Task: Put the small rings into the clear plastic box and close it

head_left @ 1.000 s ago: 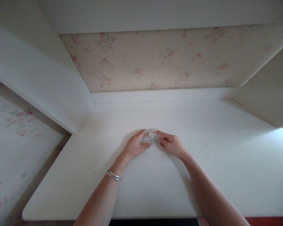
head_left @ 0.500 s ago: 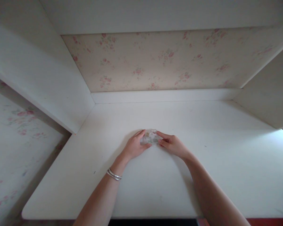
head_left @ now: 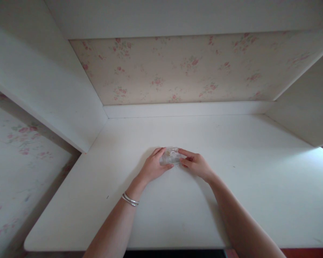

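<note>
A small clear plastic box point(head_left: 170, 157) with pale, blurred contents sits on the white desk point(head_left: 164, 215), in the middle. My left hand point(head_left: 154, 165) is closed round its left side, thumb along the near edge and fingers at the far edge. From the right, my right hand point(head_left: 195, 163) grips the box's right end between thumb and fingertips. What lies inside the box is too small to make out. Two silver bangles point(head_left: 130, 200) circle my left wrist.
White panels stand at the left point(head_left: 56, 82) and right point(head_left: 307, 96) of the desk. Floral wallpaper point(head_left: 177, 68) covers the wall behind, above a white back strip point(head_left: 188, 109). A tiny dark speck point(head_left: 107, 197) lies on the left of the desk.
Almost nothing has moved. Both hands stay on the clear plastic box; the right hand's fingers have shifted very slightly to the left.
</note>
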The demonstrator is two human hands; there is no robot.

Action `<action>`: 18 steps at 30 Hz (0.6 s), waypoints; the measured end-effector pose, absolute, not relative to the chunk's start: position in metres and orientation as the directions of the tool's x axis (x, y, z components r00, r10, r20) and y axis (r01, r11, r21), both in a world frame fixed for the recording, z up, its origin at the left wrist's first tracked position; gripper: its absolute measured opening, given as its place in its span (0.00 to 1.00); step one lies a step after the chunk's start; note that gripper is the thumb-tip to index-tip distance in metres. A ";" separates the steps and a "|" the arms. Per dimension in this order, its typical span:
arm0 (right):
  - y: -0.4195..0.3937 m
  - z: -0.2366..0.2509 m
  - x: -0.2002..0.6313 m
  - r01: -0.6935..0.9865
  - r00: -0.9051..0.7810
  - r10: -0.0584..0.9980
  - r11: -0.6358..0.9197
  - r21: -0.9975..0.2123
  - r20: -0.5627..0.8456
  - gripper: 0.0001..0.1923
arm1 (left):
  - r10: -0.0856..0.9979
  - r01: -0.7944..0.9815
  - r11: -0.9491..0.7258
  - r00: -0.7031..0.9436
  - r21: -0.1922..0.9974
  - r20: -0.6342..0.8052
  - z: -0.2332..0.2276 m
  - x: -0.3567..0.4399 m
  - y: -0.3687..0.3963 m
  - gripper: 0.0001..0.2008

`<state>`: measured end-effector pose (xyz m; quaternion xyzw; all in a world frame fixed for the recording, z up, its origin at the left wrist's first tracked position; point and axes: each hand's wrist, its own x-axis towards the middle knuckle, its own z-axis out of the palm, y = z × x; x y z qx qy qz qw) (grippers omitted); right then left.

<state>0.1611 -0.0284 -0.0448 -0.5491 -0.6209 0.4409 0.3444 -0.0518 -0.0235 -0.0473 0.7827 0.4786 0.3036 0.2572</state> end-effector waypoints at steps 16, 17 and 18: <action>-0.034 -0.030 0.157 0.125 -0.159 0.974 -0.144 -0.982 -0.163 0.33 | 0.952 0.035 -0.137 0.280 0.990 0.122 -0.040 -0.042 -0.026 0.37; -0.034 -0.030 0.156 0.107 -0.164 0.973 -0.144 -0.984 -0.160 0.33 | 0.956 0.002 -0.106 0.275 0.994 0.101 -0.036 -0.042 -0.027 0.37; -0.034 -0.029 0.156 0.090 -0.162 0.975 -0.142 -0.986 -0.155 0.33 | 0.959 -0.029 -0.077 0.272 0.997 0.082 -0.033 -0.041 -0.028 0.37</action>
